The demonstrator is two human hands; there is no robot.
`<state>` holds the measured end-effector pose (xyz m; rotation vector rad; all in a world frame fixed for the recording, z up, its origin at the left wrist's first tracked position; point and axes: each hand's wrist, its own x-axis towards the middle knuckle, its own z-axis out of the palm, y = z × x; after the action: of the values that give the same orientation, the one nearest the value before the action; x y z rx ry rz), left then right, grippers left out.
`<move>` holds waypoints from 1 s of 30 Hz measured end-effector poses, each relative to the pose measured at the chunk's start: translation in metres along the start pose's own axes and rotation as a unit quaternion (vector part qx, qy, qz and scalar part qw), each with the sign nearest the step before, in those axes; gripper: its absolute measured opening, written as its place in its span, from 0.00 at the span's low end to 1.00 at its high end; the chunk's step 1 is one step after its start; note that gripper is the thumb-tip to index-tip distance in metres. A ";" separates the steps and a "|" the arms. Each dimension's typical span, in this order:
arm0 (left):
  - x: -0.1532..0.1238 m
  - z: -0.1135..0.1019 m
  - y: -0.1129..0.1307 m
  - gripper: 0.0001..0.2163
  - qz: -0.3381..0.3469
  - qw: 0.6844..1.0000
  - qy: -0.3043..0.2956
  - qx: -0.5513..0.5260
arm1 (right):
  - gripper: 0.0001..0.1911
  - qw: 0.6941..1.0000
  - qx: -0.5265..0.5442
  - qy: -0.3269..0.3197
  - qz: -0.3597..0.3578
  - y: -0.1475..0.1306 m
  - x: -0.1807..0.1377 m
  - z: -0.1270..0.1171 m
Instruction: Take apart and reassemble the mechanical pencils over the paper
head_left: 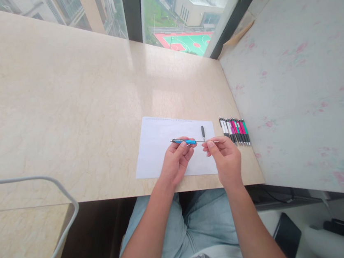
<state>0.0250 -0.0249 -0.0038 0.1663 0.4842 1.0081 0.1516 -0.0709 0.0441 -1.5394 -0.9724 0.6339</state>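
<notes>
Cable [25,178] far left of left hand; left hand [175,161] pinched on blue barrel [183,141], above paper [155,147]; thin refill [206,141] runs from barrel's right end into right hand [225,158], fingertips clamped on it; black tip [203,132] lies on paper just beyond hands; pens [235,131] in a row just right of right hand.

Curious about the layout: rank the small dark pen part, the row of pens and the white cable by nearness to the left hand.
1. Small dark pen part, on the paper just beyond the left hand.
2. Row of pens, right of the paper.
3. White cable, far left.
</notes>
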 end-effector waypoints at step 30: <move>0.002 0.002 0.004 0.06 0.014 0.997 0.052 -0.052 | 0.09 0.927 -0.366 0.036 -0.072 0.060 0.037 -0.006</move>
<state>0.0240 -0.0211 -0.0013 0.0281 0.5234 1.0704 0.1896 -0.0428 -0.0086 -2.0919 -1.3381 0.0900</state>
